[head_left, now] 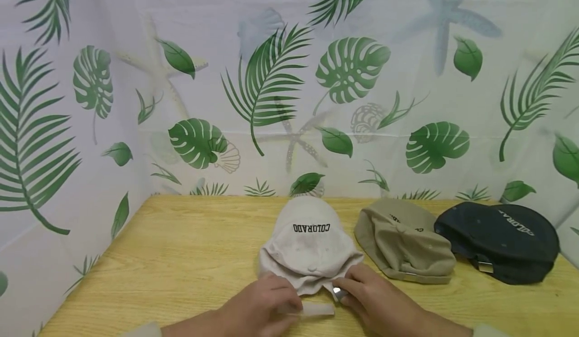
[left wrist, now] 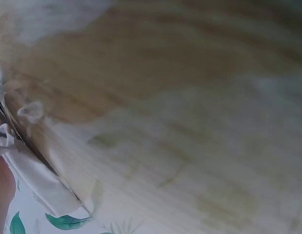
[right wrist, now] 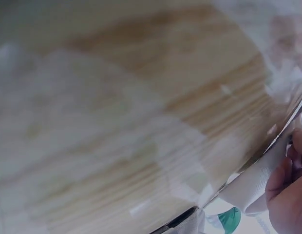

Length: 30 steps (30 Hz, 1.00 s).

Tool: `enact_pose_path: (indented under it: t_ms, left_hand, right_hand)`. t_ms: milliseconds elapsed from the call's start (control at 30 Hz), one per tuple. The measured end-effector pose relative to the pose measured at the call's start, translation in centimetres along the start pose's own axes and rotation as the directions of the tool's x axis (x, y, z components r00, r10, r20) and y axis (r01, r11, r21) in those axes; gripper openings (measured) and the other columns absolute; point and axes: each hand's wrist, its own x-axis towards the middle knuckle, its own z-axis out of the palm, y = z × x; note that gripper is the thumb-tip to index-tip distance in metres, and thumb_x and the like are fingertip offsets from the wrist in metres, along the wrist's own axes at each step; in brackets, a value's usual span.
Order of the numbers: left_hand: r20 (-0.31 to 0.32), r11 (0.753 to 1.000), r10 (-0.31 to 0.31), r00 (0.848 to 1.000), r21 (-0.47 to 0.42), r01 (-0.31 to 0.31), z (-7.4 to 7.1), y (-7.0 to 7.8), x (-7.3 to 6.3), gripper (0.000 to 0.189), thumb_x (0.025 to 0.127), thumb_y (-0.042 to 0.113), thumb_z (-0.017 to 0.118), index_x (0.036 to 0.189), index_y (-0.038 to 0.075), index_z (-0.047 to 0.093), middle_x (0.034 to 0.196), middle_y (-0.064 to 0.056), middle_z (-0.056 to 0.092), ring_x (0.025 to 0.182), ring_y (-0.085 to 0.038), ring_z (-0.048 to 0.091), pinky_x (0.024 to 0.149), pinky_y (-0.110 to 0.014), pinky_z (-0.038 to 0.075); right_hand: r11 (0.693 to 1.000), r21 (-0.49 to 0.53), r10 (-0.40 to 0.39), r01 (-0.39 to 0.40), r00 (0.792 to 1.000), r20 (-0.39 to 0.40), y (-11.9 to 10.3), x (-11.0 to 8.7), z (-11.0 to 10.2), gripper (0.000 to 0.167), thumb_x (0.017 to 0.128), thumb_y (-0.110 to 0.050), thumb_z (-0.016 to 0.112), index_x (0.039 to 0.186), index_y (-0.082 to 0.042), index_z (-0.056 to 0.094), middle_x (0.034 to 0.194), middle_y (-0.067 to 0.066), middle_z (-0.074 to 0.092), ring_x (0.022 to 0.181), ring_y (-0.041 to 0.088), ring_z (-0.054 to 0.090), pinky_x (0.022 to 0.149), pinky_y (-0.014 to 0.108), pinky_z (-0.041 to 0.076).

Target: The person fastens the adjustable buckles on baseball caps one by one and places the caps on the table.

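An off-white cap point(head_left: 312, 246) with black COLORADO lettering lies on the table, the lettering upside down in the head view. At its near edge my left hand point(head_left: 264, 304) pinches the cap's pale strap point(head_left: 318, 309), whose end points right. My right hand point(head_left: 377, 297) grips the silver buckle point(head_left: 339, 293) at the cap's near right edge. The strap's end is close below the buckle. In the right wrist view, curled fingers point(right wrist: 282, 183) hold the off-white cloth. Only a sliver of the left hand point(left wrist: 1, 195) shows in the left wrist view.
A khaki cap point(head_left: 407, 241) stands right of the off-white one, its crown creased. Beside it, farther right, is a dark navy cap point(head_left: 502, 241) with a metal buckle. Behind the wooden table point(head_left: 181, 246) hangs a leaf-print curtain point(head_left: 289, 101).
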Motion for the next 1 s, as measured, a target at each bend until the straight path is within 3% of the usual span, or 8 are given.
enact_pose_path:
  t_ms: [200, 367, 800, 1000]
  left_hand:
    - [-0.149, 0.992, 0.073, 0.986, 0.109, -0.057, 0.32, -0.37, 0.44, 0.027, 0.067, 0.009, 0.085, 0.084, 0.017, 0.066, 0.083, 0.010, 0.062, 0.080, -0.003, 0.057, 0.080, -0.011, 0.044]
    - [-0.218, 0.982, 0.099, 0.971, 0.177, -0.060, 0.41, -0.64, 0.62, 0.028, 0.063, 0.007, 0.084, 0.080, 0.018, 0.064, 0.079, 0.010, 0.060, 0.075, -0.004, 0.055, 0.075, -0.015, 0.045]
    - [-0.227, 0.970, 0.085, 0.970, 0.241, -0.028, 0.40, -0.67, 0.49, 0.027, 0.062, 0.010, 0.083, 0.079, 0.019, 0.064, 0.076, 0.011, 0.057, 0.073, -0.004, 0.054, 0.072, -0.016, 0.043]
    - [-0.222, 0.969, 0.075, 0.972, 0.247, -0.019, 0.42, -0.79, 0.49, 0.027, 0.062, 0.011, 0.083, 0.078, 0.019, 0.063, 0.076, 0.011, 0.056, 0.072, -0.003, 0.053, 0.071, -0.016, 0.042]
  right_hand:
    - [0.999, -0.025, -0.024, 0.021, 0.995, -0.093, -0.09, 0.10, 0.07, 0.032, 0.086, -0.012, 0.076, 0.118, -0.013, 0.072, 0.100, -0.009, 0.054, 0.086, -0.001, 0.045, 0.070, 0.016, 0.043]
    - [0.998, -0.040, -0.045, 0.039, 0.985, -0.165, -0.19, 0.21, 0.21, 0.029, 0.088, -0.017, 0.075, 0.116, -0.016, 0.072, 0.100, -0.010, 0.053, 0.087, 0.000, 0.045, 0.072, 0.016, 0.042]
    - [0.998, -0.053, -0.051, 0.038, 0.961, -0.273, -0.35, 0.44, 0.53, 0.025, 0.088, -0.026, 0.075, 0.113, -0.022, 0.073, 0.102, -0.014, 0.052, 0.093, 0.002, 0.049, 0.076, 0.024, 0.043]
    - [0.997, -0.073, -0.037, 0.017, 0.961, -0.274, -0.29, 0.54, 0.56, 0.024, 0.089, -0.029, 0.074, 0.112, -0.023, 0.073, 0.102, -0.015, 0.053, 0.093, 0.002, 0.049, 0.078, 0.025, 0.041]
